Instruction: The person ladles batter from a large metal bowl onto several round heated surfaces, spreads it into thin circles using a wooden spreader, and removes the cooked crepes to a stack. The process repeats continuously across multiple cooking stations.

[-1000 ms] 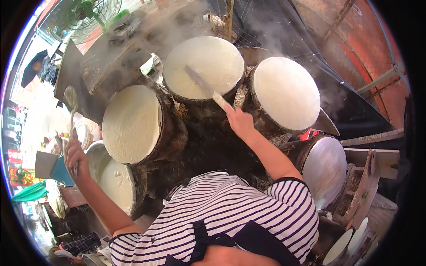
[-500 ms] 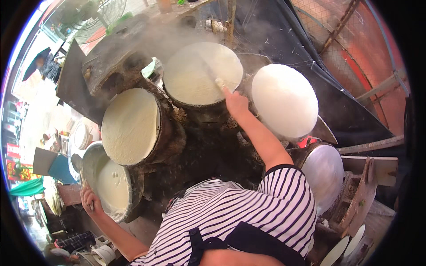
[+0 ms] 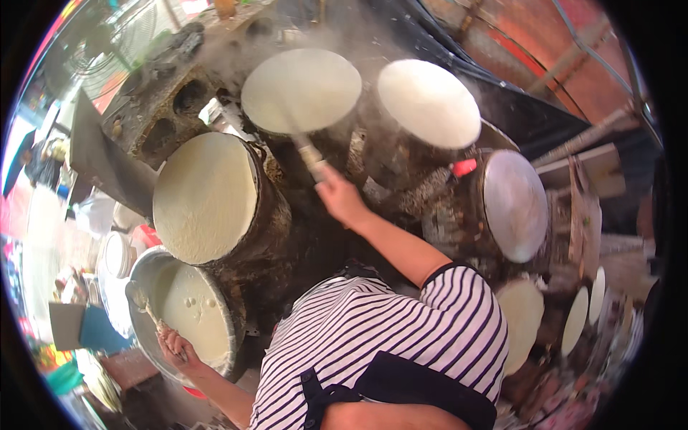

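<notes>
My right hand [image 3: 341, 197] is closed around the wooden handle of a long spreader [image 3: 310, 155]. Its thin, motion-blurred blade reaches over the near edge of the far round griddle [image 3: 308, 86], which is coated with a pale batter layer and steaming. At lower left, my left hand [image 3: 178, 347] grips the handle of a ladle [image 3: 136, 294]. The ladle's bowl is by the left rim of a big basin [image 3: 231, 315] of creamy batter [image 3: 190, 304]. Between the basin and the far griddle, a second batter-covered griddle [image 3: 204, 197] sits on a drum stove.
To the right stand a whitish round griddle [image 3: 430, 104] and a bare grey metal one [image 3: 516, 206]. Pale round sheets [image 3: 519, 322] lie at lower right. A sooty stove block [image 3: 168, 115] stands at far left, and black sheeting [image 3: 534, 118] hangs at the back right.
My right hand has drawn the spreader nearer and leftward, from the middle of the far griddle to its near edge. My view has shifted. The ladle remains in my left hand.
</notes>
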Demonstrator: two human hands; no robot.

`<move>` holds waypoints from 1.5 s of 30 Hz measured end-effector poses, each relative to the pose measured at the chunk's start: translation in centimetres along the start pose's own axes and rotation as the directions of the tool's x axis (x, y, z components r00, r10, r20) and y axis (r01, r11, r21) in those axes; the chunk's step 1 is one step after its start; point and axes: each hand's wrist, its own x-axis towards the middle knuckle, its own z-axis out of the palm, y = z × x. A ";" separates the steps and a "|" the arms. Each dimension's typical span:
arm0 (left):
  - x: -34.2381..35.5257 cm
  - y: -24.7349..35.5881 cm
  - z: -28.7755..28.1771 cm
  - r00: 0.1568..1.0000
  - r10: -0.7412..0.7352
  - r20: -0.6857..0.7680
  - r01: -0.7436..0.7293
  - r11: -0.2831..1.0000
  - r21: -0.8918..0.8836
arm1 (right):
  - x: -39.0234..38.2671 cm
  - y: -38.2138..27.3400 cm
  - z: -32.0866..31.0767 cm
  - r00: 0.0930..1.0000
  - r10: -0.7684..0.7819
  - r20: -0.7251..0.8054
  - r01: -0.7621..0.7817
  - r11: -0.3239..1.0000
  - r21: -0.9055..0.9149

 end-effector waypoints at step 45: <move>-21.1 -1.8 -6.6 0.949 -0.213 0.233 -0.243 -0.023 0.970 | -62.5 -0.6 -37.4 0.433 -0.149 -0.889 -0.758 0.474 -0.448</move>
